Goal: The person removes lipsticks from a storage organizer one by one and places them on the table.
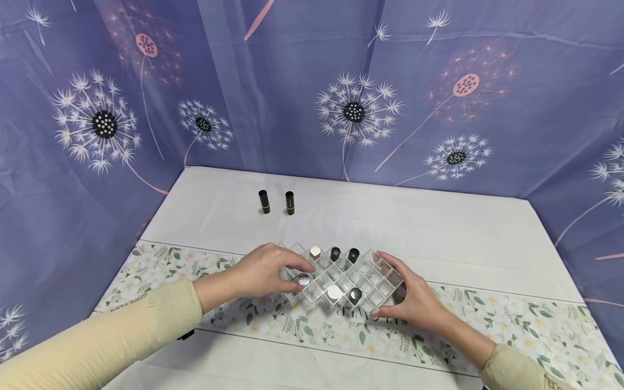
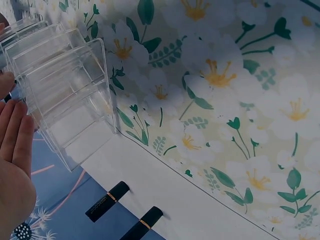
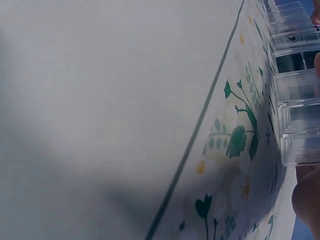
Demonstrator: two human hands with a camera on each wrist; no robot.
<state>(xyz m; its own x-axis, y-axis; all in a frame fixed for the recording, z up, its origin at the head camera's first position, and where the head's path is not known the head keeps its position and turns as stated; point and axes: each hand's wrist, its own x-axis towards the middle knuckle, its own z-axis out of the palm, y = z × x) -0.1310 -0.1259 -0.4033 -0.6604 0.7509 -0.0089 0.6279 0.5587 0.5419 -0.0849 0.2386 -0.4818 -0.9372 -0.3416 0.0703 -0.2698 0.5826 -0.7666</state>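
A clear plastic lipstick organizer (image 1: 372, 279) with diamond-shaped compartments stands on the flowered strip, its slots also showing in the left wrist view. My left hand (image 1: 263, 271) is over its left part, thumb and index finger pinching a silver-topped lipstick (image 1: 303, 280) in a front compartment. At the right end, my right hand (image 1: 414, 295) grips the organizer between thumb and fingers. Also in the compartments are a rose-gold-topped tube (image 1: 315, 251), a white-topped one (image 1: 333, 293) and several black-topped ones (image 1: 355, 296).
Two black lipsticks (image 1: 290, 202) with gold bands stand apart on the white tabletop behind the organizer, towards the left. A flowered runner (image 1: 512, 319) crosses the table. Purple dandelion-print cloth (image 1: 292, 108) hangs at the back and both sides.
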